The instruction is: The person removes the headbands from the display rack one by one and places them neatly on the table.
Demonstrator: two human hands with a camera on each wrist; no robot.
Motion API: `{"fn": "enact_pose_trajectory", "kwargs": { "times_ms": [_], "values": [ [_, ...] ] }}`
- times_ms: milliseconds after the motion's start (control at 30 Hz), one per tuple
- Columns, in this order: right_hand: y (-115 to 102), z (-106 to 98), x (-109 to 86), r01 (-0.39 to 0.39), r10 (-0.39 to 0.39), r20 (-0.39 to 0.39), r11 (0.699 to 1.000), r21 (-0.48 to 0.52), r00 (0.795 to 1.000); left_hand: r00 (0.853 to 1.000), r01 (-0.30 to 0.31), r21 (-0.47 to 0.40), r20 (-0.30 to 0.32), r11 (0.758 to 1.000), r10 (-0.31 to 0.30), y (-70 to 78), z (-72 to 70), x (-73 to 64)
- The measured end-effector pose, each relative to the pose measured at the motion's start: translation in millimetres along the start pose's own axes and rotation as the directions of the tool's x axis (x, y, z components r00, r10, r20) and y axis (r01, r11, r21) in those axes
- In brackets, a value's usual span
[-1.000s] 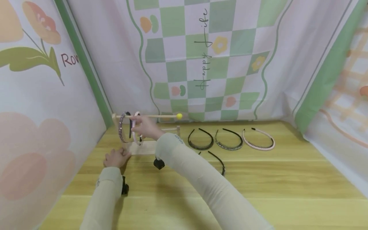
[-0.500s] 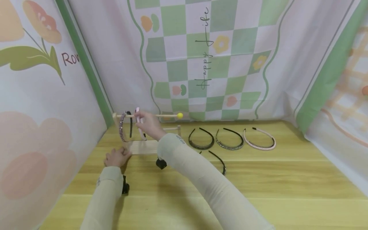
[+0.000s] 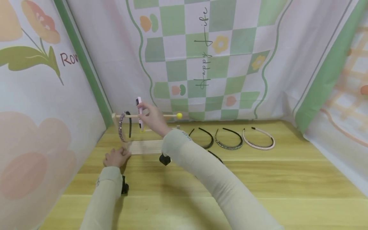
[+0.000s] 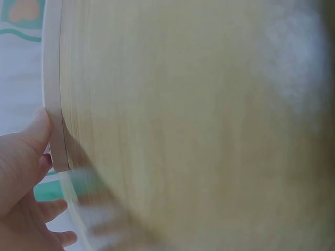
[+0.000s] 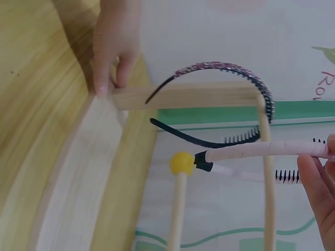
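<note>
My right hand [image 3: 153, 116] pinches a pink headband [image 3: 140, 111] by its curved part, above the upper rod of a wooden stand [image 3: 146, 147]. In the right wrist view the pink headband [image 5: 235, 151] straddles that rod, its black tips pointing away from the fingers. A glittery headband [image 3: 120, 127] with black comb teeth hangs on the rod near the upright post. Down at the stand's left front corner, my left hand [image 3: 116, 157] grips the edge of the base; the left wrist view has its thumb [image 4: 37, 130] against the board.
On the table to the right lie a black headband [image 3: 211, 140], a glittery dark headband [image 3: 230, 147] and another pink headband [image 3: 260, 148]. My right sleeve partly covers one more black headband [image 3: 215, 156]. A yellow ball [image 3: 179, 115] caps the upper rod. Curtains enclose the table.
My right hand has lifted the pink headband and shifted it slightly right along the rod, away from the glittery one. The left hand has stayed on the base.
</note>
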State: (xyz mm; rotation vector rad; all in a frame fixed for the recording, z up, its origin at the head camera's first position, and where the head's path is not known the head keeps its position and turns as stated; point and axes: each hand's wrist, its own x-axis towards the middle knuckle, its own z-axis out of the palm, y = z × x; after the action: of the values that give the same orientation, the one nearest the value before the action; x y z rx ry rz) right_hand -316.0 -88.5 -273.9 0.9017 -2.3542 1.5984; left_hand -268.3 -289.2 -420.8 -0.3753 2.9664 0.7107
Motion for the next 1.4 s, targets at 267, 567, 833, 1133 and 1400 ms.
{"fn": "enact_pose_trajectory", "kwargs": {
  "times_ms": [267,567,833,1133,1400],
  "values": [
    [-8,-18,-0.9,-0.020,0.019,0.003,0.998,0.056,1.000,1.000,-0.010,0.018,-0.004,1.000,0.010,1.7,-1.6,-2.6],
    [-8,-31,-4.4,0.009,-0.008,-0.018,0.998,0.056,1.000,1.000,-0.007,0.020,-0.018,1.000,0.008,0.6,0.8,-0.5],
    [-7,-48,-11.7,-0.017,0.019,-0.047,0.998,0.054,0.999,1.000,-0.009,0.014,-0.024,1.000,0.009,-0.2,1.9,0.6],
    [0,-69,-19.4,-0.026,0.031,-0.089,0.998,0.058,0.996,1.000,-0.010,0.022,-0.018,1.000,0.011,-3.3,2.2,1.9],
    [8,-90,-31.4,0.010,0.000,-0.106,0.995,0.098,0.994,1.000,-0.011,0.020,-0.014,1.000,0.011,-2.8,3.0,0.8]
  ]
}}
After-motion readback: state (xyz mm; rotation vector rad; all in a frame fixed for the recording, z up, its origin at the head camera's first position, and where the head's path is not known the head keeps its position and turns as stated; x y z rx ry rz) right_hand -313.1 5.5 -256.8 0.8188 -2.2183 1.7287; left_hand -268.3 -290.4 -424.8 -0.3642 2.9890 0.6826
